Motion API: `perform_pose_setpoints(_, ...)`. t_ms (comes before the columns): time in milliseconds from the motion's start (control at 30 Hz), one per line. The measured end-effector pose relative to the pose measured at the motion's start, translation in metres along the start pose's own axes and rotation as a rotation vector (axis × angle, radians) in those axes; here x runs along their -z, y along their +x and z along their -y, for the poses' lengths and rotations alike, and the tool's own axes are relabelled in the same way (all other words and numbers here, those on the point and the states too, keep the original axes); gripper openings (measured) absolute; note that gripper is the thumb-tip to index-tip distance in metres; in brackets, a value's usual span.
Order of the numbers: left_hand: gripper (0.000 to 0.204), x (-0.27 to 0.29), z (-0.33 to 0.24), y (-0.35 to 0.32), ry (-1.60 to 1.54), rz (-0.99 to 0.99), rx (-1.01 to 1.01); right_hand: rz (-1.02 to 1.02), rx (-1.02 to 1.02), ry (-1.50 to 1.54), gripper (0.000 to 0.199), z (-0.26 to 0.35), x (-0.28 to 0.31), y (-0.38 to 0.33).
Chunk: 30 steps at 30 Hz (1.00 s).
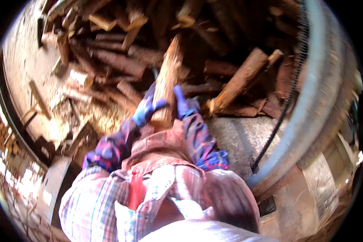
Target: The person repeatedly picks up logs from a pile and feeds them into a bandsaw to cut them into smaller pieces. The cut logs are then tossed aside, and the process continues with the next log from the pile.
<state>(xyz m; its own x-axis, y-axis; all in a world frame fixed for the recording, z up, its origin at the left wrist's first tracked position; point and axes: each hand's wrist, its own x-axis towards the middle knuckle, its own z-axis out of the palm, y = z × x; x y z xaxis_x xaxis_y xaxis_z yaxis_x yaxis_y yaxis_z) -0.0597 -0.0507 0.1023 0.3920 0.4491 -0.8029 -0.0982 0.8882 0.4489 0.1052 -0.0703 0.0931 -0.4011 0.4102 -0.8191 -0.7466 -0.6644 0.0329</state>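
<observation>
A split log (167, 76) is held out in front of the body between two gloved hands, its near end close to the reddish apron (160, 146) and its narrower far end pointed toward the wood pile (119, 58). Whether the near end is braced against the apron cannot be told.

For the log to be carried steadily, the load is best shared evenly by both palms, with support kept low on its sides. Because most of its length stands out beyond the hands, the far end is likely to dip if the hold is loosened; a hold nearer the middle might balance it better. Splinters should be expected along the rough split face, so sliding the gloves over it is better avoided. The tip is best kept apart from the bark-covered log (244, 78) leaning at the right.

The left hand (143, 111) is closed around the log's left side near the near end, with the thumb (160, 104) laid across the top. The right hand (185, 105) is set against the opposite side, its thumb raised; how firmly its grip is closed cannot be told, since the underside is hidden.
</observation>
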Motion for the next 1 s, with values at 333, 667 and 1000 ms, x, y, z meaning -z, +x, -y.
perform_pose_setpoints(333,0.078,-0.119,-0.117,-0.076,0.036,0.247,-0.491,0.333,0.597,-0.107,0.053,0.072,-0.089,-0.107)
perform_pose_setpoints(667,0.089,-0.264,-0.218,-0.121,0.892,0.238,-1.482,0.519,1.276,-0.421,0.073,0.212,-0.118,-0.267)
perform_pose_setpoints(1000,0.060,-0.144,-0.137,-0.072,0.211,-0.140,-0.883,-0.328,1.616,-1.182,0.094,0.468,-0.152,-0.370)
